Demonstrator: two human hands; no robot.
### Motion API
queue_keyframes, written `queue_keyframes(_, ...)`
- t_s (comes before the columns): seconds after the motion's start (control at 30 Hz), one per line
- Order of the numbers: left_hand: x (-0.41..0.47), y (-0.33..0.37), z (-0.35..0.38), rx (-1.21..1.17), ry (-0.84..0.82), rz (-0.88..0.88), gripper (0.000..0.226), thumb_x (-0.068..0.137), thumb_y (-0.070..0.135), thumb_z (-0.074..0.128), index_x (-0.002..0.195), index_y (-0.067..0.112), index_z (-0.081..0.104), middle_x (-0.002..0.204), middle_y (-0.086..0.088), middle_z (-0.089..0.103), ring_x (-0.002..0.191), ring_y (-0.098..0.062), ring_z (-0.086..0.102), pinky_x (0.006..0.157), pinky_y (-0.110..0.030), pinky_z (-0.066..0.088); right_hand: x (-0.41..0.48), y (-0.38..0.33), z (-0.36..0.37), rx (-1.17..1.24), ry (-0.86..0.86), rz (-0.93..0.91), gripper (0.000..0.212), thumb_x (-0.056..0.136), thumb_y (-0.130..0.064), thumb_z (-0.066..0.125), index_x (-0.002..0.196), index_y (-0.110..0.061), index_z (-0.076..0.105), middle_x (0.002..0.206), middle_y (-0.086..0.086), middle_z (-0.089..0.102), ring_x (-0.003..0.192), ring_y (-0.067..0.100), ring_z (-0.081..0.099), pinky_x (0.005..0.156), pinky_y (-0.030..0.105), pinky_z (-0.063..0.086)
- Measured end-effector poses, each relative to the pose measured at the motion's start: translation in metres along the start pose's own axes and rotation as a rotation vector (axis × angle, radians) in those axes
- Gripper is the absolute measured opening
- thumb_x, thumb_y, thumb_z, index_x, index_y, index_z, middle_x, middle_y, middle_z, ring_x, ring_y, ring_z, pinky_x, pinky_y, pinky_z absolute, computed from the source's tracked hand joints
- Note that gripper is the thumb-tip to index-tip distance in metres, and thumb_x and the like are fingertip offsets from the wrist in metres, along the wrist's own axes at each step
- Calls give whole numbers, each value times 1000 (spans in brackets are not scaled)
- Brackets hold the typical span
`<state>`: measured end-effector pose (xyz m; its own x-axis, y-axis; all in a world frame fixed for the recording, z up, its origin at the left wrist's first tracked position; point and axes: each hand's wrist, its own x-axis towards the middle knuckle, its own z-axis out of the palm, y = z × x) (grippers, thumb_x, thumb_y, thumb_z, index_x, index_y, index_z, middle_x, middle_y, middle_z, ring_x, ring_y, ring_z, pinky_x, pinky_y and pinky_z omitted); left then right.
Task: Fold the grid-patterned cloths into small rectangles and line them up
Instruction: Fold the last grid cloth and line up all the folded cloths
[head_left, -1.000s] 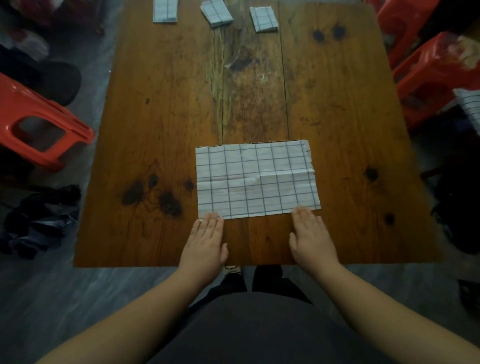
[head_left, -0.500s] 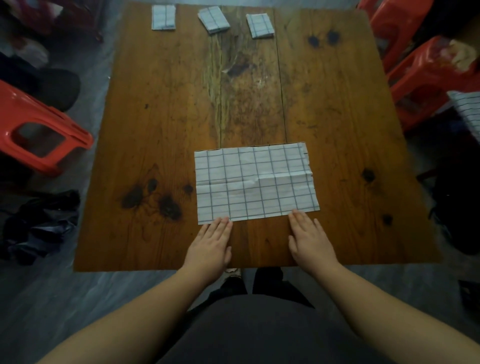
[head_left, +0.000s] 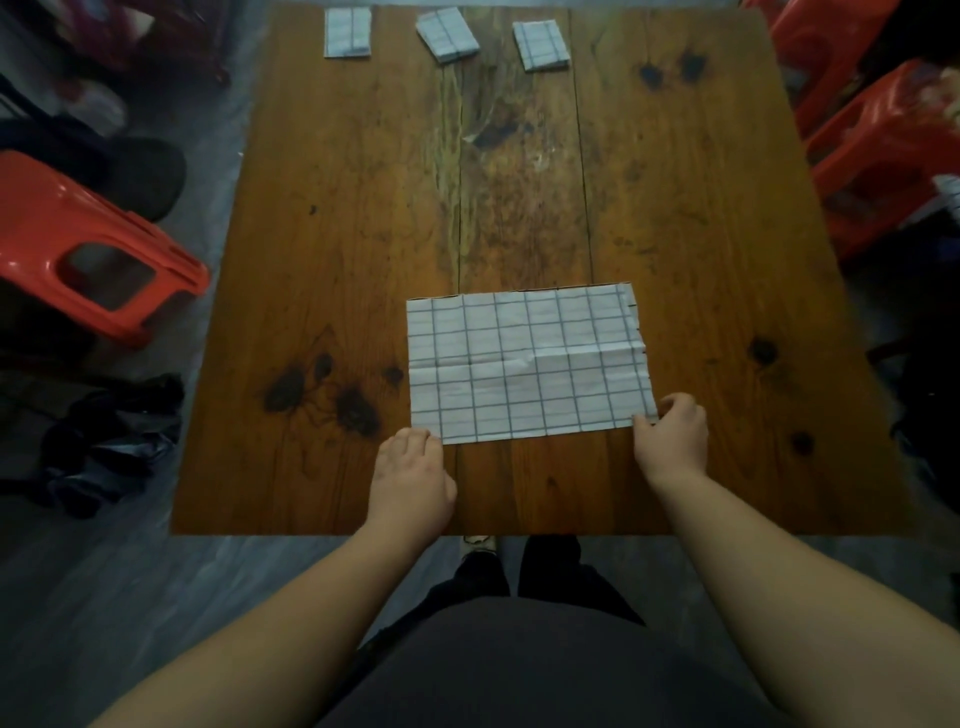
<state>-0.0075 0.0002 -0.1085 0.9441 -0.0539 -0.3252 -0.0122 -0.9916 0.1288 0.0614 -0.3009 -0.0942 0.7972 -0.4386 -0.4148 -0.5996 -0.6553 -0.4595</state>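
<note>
Nearest, at the near edge of the brown wooden table (head_left: 337, 208), both hands are curled. The left hand (head_left: 410, 475) grips the near left corner of the white grid-patterned cloth (head_left: 524, 364), and the right hand (head_left: 672, 436) pinches its near right corner between thumb and fingers. The cloth lies flat as a wide rectangle on the table's near half, with a crease across its middle. Along the table's far edge sit three small folded grid-patterned rectangles (head_left: 447, 35), the middle one skewed. A red plastic stool (head_left: 78, 244) stands left of the table, and more red plastic stools (head_left: 883, 156) stand to its right.
</note>
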Motion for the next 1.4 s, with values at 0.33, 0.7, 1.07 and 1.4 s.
queue_keyframes(0.33, 14, 20, -19, -50, -104, -10, 63, 90, 25, 52, 148, 13, 31, 158, -15, 24, 149, -33, 15, 123, -45, 16, 3, -25, 2, 63, -148, 215, 19, 96, -14, 58, 115, -10, 59, 99, 7, 59, 87, 23, 55, 68, 34, 42)
queue_keyframes(0.7, 29, 55, -26, -198, -83, 203, 74, 101, 23, 48, 161, 23, 5, 169, -2, 5, 156, -21, -2, 127, -42, 1, -84, -56, -14, 998, -511, 363, 12, 99, -5, 46, 99, -11, 56, 85, 8, 64, 71, 18, 59, 65, 32, 46)
queue_keyframes(1.07, 25, 42, -82, -641, -28, 140, 33, 103, 18, 49, 133, 27, 59, 124, 5, 67, 113, -15, 61, 93, -32, 49, -89, -65, -56, 1102, -563, 41, 27, 96, -5, 53, 122, -7, 61, 106, 11, 70, 92, 23, 65, 81, 38, 50)
queue_keyframes(1.4, 8, 25, -169, -1179, -125, 101, 19, 104, 19, 51, 106, 26, 68, 100, 5, 74, 91, -3, 70, 72, -18, 56, -63, -54, -56, 883, -346, -22, 49, 93, -1, 58, 139, -15, 47, 133, 7, 55, 122, 25, 54, 102, 41, 47)
